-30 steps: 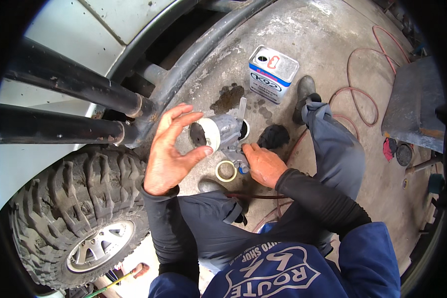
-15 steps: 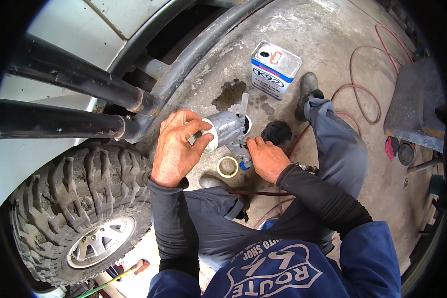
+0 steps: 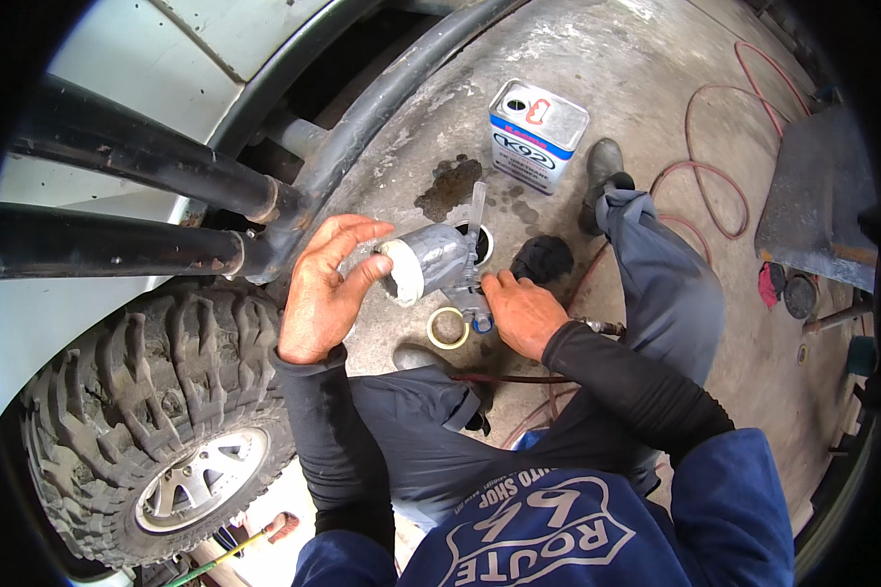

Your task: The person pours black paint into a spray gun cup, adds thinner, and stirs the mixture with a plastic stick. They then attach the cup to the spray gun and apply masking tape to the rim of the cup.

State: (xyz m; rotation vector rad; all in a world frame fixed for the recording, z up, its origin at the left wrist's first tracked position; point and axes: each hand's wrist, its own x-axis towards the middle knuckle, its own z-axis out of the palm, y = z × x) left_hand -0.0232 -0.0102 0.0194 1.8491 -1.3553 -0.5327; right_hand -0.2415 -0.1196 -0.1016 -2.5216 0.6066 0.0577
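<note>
My right hand (image 3: 526, 315) is closed around a spray gun (image 3: 472, 299), whose metallic body shows just past my fingertips. A grey cup (image 3: 440, 256) is on the gun, lying tilted with its white-rimmed end (image 3: 405, 274) toward my left hand (image 3: 329, 284). That hand is open, fingers stretched out and apart. Its thumb tip is at the white rim; whether it touches cannot be told. A translucent flat strip (image 3: 478, 207) sticks up beyond the cup. Beneath the gun lies a pale ring like a tape roll (image 3: 433, 328), with a small blue part (image 3: 483, 324) beside it.
A rectangular metal can (image 3: 535, 147) stands on the stained concrete ahead, its cap hole open. A dark rounded object (image 3: 543, 260) lies near my right hand. To the left are a big knobby tire (image 3: 147, 401) and black tubes (image 3: 137, 240). A red hose (image 3: 695, 108) curls at right.
My left hand has moved left and its fingers have spread away from the cup's white rim. The cup end has turned slightly toward me. My right hand keeps its hold.
</note>
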